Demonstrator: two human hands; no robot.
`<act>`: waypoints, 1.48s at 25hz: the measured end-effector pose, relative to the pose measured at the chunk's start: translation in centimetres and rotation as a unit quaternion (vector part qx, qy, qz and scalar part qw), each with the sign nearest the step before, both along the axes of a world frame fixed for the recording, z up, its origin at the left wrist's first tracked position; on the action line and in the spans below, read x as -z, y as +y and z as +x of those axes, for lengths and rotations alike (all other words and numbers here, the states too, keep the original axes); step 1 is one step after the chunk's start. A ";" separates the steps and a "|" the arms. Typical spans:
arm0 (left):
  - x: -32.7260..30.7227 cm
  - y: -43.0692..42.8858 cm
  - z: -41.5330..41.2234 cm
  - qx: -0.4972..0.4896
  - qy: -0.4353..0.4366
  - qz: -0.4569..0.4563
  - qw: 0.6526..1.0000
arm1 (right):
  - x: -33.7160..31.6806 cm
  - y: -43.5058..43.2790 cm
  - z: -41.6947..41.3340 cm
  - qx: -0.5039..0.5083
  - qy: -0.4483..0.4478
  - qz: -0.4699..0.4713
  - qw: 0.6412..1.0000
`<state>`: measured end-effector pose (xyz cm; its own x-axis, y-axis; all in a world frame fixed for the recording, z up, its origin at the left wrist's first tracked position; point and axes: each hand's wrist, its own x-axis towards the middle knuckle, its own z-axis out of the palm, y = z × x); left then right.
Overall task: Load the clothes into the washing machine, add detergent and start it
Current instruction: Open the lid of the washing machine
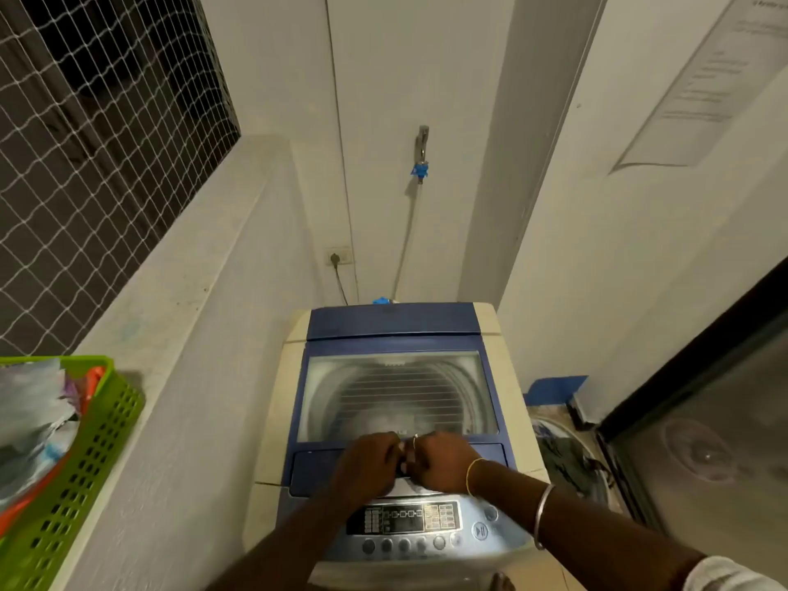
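A top-loading washing machine [294,377] with a cream body stands below me. Its blue lid [396,326] with a glass window is down, and the drum shows through the glass. My left hand [369,464] and my right hand [443,460] sit side by side at the lid's front edge, fingers curled at the lid handle. The control panel [405,520] with its display and row of buttons lies just under my wrists. A green basket [98,441] holding clothes and plastic packets rests on the ledge at the left.
A tap with a blue hose fitting [421,164] and a wall socket [339,257] are behind the machine. A netted window [85,142] fills the upper left. A glass door [703,441] stands at the right, with a bucket [563,454] on the floor beside the machine.
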<state>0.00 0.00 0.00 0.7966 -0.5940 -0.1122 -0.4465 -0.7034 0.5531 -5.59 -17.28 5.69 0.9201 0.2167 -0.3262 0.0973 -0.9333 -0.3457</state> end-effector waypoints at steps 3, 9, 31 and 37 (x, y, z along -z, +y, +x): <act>0.3 1.4 -0.6 0.035 0.020 0.039 0.998 | 0.9 0.9 -1.0 0.009 -0.018 -0.006 1.000; 0.3 2.2 -1.9 0.094 0.056 0.097 0.989 | 3.2 2.1 -2.8 0.095 -0.048 -0.010 0.994; -15.6 0.3 4.2 0.007 -0.087 0.057 0.995 | -12.3 -1.8 3.8 0.035 -0.132 -0.002 0.991; -18.3 -3.0 11.1 -0.011 -0.181 0.036 0.983 | -14.6 -3.3 10.9 0.034 -0.259 -0.105 0.960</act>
